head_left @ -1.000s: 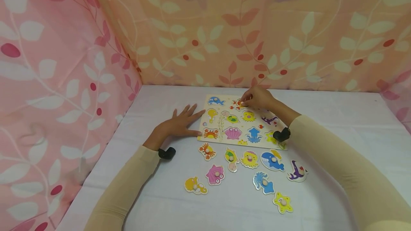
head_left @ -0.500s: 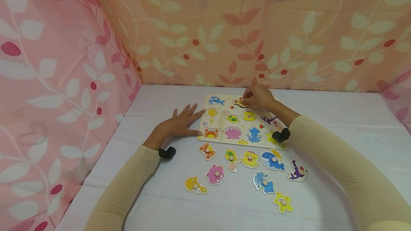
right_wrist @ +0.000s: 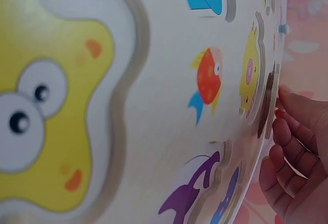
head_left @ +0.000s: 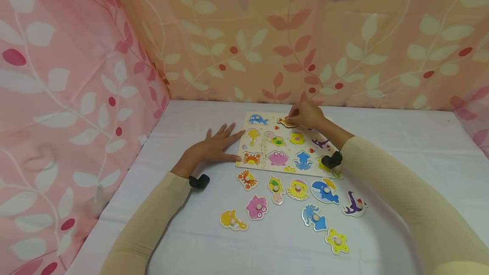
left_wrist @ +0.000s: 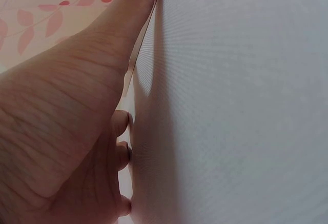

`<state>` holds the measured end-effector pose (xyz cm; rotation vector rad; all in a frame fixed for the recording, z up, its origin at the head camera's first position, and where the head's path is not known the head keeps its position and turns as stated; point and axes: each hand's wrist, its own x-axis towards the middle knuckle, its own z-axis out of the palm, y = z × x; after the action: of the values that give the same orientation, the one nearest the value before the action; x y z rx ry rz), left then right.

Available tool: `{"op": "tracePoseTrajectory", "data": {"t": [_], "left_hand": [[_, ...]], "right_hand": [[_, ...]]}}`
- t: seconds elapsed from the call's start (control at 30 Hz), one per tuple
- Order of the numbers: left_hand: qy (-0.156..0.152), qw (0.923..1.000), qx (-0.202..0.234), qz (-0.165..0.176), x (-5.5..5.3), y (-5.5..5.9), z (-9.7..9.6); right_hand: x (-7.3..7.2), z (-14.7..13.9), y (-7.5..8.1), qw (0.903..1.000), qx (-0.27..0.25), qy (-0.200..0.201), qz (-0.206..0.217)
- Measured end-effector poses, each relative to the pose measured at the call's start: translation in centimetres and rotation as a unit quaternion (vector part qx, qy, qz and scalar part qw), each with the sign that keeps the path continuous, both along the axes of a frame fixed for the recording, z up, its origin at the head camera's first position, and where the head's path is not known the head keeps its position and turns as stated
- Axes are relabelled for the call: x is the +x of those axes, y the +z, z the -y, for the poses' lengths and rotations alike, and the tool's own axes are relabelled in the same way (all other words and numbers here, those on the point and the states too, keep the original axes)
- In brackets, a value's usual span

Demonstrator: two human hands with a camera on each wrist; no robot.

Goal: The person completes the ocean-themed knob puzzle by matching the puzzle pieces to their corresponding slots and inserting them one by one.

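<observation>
A pale wooden peg-puzzle board with sea-animal pictures lies at the back of the table. At its far edge, my right hand pinches an orange-and-red puzzle piece close over the board. In the right wrist view, thumb and fingertips of the right hand meet at the piece's edge. My left hand lies flat with fingers spread, its thumb and index fingertip at the board's left edge. The left wrist view shows the left hand low along the white cloth. A blue dolphin piece sits in the board's top-left recess.
Several knobbed pieces lie loose in front of the board: a crab, turtle, octopus, whale, purple piece, squid, starfish, shell and seahorse. Patterned cloth hangs behind.
The orange-and-red piece has turned and tilted slightly in my right fingers, over the same part of the board. My left hand and the loose pieces have stayed put.
</observation>
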<state>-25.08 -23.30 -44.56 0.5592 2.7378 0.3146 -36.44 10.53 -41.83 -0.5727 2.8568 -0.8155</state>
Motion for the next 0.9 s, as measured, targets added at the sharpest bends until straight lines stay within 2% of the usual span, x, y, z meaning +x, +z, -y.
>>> {"op": "tracePoseTrajectory", "data": {"t": [0.33, 0.6, 0.9], "left_hand": [[0.002, 1.0, -0.004, -0.001, 0.0, -0.14, 0.02], [0.0, 1.0, -0.001, -0.004, 0.16, 0.15, 0.05], [0.003, 1.0, 0.0, 0.0, 0.14, 0.04, 0.1]], "right_hand": [[0.29, 0.37, -0.01, 0.9998, -0.008, -0.006, 0.018], [0.24, 0.38, 0.19, 0.9999, -0.002, 0.006, 0.011], [0.26, 0.4, 0.21, 0.9999, 0.007, 0.002, 0.012]]}}
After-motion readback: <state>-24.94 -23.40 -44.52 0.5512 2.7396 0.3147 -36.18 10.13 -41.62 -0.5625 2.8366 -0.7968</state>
